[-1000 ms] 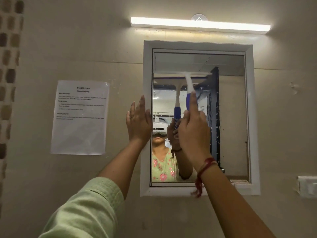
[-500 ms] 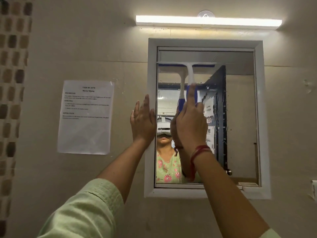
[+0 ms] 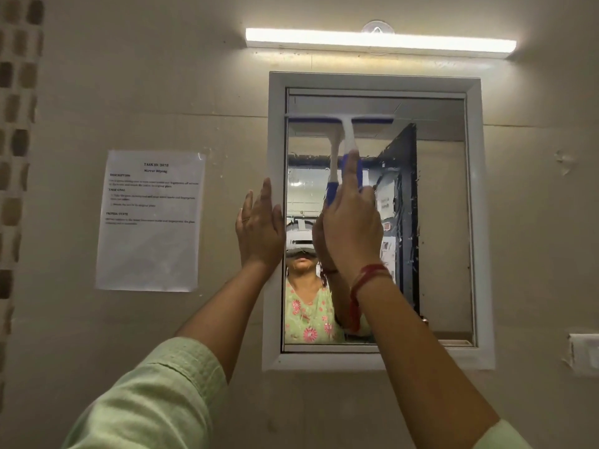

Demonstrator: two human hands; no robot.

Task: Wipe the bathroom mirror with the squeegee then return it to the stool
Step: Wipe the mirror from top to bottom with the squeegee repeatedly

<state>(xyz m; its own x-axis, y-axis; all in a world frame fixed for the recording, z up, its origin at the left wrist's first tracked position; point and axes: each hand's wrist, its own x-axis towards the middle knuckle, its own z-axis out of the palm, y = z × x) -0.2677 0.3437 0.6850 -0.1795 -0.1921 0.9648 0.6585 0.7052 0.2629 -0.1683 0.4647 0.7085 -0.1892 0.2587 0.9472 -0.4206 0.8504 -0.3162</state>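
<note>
While the right hand wraps its fingers around the squeegee handle, the blade sits above them, apparently pressed on the upper mirror. The left hand lies flat, fingers together, against the white frame.

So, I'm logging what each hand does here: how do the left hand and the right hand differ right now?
The left hand lies flat and open, fingers up, against the mirror frame's left side; the right hand is closed around the squeegee handle, index finger stretched along it. The left hand holds nothing; the right hand holds the blade near the top of the glass. The right wrist wears a red thread; the left wrist is bare. Both are raised.
</note>
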